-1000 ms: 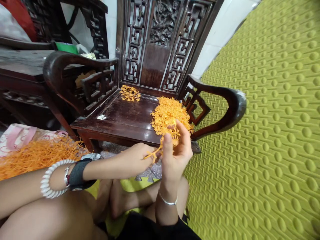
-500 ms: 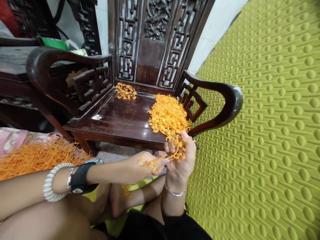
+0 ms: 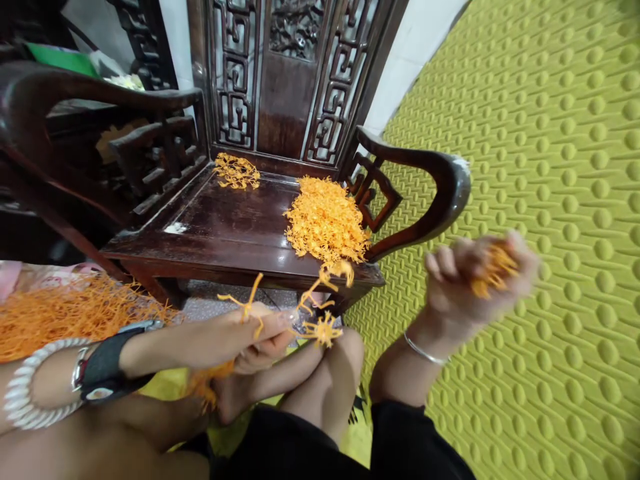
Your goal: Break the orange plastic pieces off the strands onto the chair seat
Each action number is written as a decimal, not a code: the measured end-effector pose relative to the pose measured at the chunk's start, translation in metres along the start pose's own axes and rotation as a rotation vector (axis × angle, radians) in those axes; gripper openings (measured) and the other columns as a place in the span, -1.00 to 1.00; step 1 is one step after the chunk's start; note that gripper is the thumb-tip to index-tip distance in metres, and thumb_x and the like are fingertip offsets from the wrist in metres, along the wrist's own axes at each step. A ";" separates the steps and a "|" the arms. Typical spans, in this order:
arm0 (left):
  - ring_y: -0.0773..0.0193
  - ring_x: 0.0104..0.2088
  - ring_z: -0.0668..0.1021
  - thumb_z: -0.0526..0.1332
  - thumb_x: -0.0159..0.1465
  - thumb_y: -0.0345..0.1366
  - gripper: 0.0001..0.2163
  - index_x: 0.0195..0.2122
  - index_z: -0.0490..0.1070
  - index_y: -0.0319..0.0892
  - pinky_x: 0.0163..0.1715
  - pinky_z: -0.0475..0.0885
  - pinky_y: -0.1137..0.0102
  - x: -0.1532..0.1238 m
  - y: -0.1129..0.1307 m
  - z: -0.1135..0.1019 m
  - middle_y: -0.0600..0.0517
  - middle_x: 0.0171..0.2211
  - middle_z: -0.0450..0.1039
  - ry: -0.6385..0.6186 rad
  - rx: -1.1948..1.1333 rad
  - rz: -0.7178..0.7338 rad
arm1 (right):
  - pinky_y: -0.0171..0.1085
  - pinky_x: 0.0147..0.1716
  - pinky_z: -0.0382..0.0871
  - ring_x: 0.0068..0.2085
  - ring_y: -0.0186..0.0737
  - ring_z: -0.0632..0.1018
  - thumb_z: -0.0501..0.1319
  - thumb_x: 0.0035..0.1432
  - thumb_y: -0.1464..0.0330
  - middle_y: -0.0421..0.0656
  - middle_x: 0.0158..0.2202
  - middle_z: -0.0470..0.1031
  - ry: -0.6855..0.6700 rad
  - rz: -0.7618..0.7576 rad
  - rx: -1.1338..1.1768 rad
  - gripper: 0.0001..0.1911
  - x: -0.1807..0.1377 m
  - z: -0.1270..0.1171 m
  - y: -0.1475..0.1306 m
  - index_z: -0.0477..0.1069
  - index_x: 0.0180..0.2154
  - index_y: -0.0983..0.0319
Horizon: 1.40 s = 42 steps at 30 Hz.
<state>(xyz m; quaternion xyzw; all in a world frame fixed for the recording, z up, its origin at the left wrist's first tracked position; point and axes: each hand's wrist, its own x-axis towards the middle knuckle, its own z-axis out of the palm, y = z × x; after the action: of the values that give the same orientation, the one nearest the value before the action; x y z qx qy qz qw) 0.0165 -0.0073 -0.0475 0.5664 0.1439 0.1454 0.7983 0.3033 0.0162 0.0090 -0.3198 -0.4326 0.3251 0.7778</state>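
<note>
My left hand (image 3: 265, 333) is pinched shut on a thin orange branched plastic sprig (image 3: 313, 293), whose tips fan out past my fingers over the seat's front edge. A star-shaped orange tip (image 3: 324, 329) hangs at its lower end. Out to the right, my right hand (image 3: 475, 287), blurred, is closed around a bunch of orange plastic pieces (image 3: 494, 268). A dense heap of orange flower-like pieces (image 3: 327, 220) lies on the right of the dark wooden chair seat (image 3: 240, 223). Toward the seat's back left sits a smaller bunch of orange stems (image 3: 236, 171).
A large pile of orange strips (image 3: 75, 310) lies on pink cloth at the lower left. The chair's curved right armrest (image 3: 453, 193) stands beside a yellow-green bumpy covering (image 3: 565, 167). A green container (image 3: 63, 59) is behind the left armrest.
My hands were together before the seat; now they are apart. The right has swung right with its bunch, while the left, moved slightly left, holds out the sprig. The view has shifted somewhat.
</note>
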 end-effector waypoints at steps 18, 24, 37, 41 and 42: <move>0.45 -0.70 -0.01 -0.13 0.39 -0.07 -0.55 -0.57 0.18 -0.20 -0.66 -0.06 0.50 0.008 0.018 -0.007 0.20 -0.74 -0.11 0.289 -0.071 0.258 | 0.17 0.03 0.11 0.10 0.27 0.26 0.18 -0.01 0.31 0.27 -0.03 0.36 -0.408 -0.053 -1.402 -0.72 0.140 0.066 0.189 0.45 -0.32 0.41; 0.48 -0.71 -0.02 -0.11 0.38 -0.06 -0.56 -0.57 0.17 -0.21 -0.67 -0.04 0.52 0.017 0.018 -0.004 0.21 -0.75 -0.10 0.270 -0.073 0.237 | -0.07 0.00 0.25 0.00 0.02 0.42 0.03 0.15 0.06 0.14 -0.12 0.47 -0.343 -0.100 -1.196 -0.48 0.130 0.063 0.165 0.48 -0.22 0.38; 0.49 -0.74 0.03 -0.01 0.21 0.19 -0.49 -0.63 0.07 -0.15 -0.70 -0.05 0.48 0.052 0.000 0.005 0.21 -0.78 -0.03 0.330 0.059 0.107 | -0.11 -0.11 0.43 -0.12 -0.17 0.55 0.14 -0.03 -0.16 -0.10 -0.09 0.51 -0.634 0.201 0.293 -0.30 -0.069 0.100 0.095 0.25 0.03 0.14; 0.51 -0.74 0.02 0.02 0.14 0.26 -0.45 -0.65 -0.03 -0.12 -0.70 -0.04 0.49 0.057 -0.006 0.002 0.24 -0.79 -0.07 0.371 0.118 0.031 | -0.49 -0.59 0.28 -0.77 -0.51 0.14 0.06 0.28 0.22 -0.42 -0.82 0.04 -0.434 0.544 0.681 -0.58 -0.065 0.091 0.084 0.21 -0.61 0.20; 0.51 -0.75 0.02 0.01 0.11 0.29 -0.44 -0.65 -0.03 -0.12 -0.71 -0.04 0.48 0.057 -0.006 0.002 0.24 -0.79 -0.08 0.360 0.133 0.019 | -0.51 -0.68 0.17 -0.79 -0.51 0.02 0.01 0.30 0.22 -0.42 -0.85 -0.08 -0.436 0.616 0.769 -0.50 -0.061 0.086 0.080 0.10 -0.68 0.21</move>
<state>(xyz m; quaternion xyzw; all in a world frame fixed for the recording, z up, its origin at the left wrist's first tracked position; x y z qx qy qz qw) 0.0697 0.0113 -0.0563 0.5841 0.2883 0.2422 0.7191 0.1835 0.0340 -0.0453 -0.0488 -0.3200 0.7319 0.5996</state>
